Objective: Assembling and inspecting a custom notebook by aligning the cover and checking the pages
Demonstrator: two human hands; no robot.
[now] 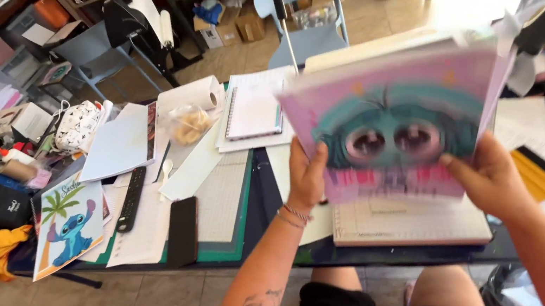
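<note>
Above cluttered table (pixel 256 222): left hand (pixel 306 175), right hand (pixel 489 178), each grip closed on pink cover (pixel 399 114).

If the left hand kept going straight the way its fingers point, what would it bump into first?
The left hand points up and away, already gripping the pink cartoon notebook. Beyond that, probably the spiral notepad lying on the table, though depth is hard to judge.
</note>
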